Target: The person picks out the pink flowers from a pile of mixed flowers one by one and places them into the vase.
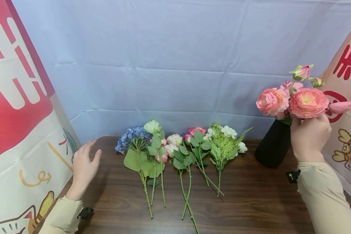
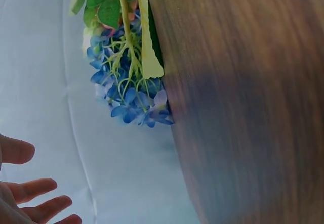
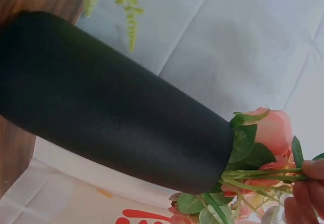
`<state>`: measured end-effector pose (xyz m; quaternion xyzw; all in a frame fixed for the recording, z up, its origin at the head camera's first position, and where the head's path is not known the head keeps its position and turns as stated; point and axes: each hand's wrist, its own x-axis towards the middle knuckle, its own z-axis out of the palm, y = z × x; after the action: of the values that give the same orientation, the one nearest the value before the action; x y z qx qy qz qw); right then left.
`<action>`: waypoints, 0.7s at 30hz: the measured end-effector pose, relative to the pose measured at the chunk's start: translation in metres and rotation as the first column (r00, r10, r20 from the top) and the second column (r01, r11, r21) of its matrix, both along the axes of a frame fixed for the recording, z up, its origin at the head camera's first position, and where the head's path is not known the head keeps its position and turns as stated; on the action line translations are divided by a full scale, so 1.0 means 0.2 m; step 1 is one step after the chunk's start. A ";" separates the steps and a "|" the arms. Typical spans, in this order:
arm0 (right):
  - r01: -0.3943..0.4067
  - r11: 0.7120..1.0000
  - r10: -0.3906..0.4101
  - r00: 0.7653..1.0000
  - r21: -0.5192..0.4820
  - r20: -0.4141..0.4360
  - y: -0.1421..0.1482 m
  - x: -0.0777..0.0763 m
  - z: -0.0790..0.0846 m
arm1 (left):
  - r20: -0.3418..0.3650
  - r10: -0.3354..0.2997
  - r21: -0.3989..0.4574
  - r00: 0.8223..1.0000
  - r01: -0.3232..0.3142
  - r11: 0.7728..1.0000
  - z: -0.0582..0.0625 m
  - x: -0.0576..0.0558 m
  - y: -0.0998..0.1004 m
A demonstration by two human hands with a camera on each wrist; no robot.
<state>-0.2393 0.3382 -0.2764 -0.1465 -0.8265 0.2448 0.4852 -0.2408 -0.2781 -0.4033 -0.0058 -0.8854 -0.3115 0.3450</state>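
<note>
My right hand is at the mouth of a tall black vase, close below a large coral-pink flower. In the right wrist view its thumb and fingers pinch green flower stems that run into the vase's opening. Another pink bloom and a pink bud stand around it. My left hand hovers by the table's left edge, fingers spread and holding nothing. The blue hydrangea is the flower nearest to it; the left wrist view shows this hydrangea apart from the fingers.
Across the wooden table lie several loose stems: a pale green-white flower, cream-pink roses, a deep pink rose and a white-flowered green spray. A pale blue cloth hangs behind, with printed cloths at both sides.
</note>
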 end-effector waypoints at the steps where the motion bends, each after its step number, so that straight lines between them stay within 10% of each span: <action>1: -0.003 1.000 0.003 1.000 0.004 -0.004 0.00 0.00 0.00 | 0.000 0.000 0.001 1.000 0.000 1.000 0.00 0.00 0.00; 9: -0.014 1.000 0.017 0.990 0.018 -0.140 -0.03 0.04 0.00 | 0.010 0.004 0.000 1.000 -0.004 1.000 0.00 0.00 -0.01; 21: 0.104 0.987 -0.088 0.988 0.126 -0.127 -0.04 0.03 0.05 | 0.007 0.012 0.008 1.000 -0.012 1.000 -0.01 -0.01 -0.03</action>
<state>-0.2332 0.3294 -0.2670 -0.1386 -0.8018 0.1744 0.5545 -0.2424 -0.2834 -0.4058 0.0022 -0.8853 -0.3132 0.3437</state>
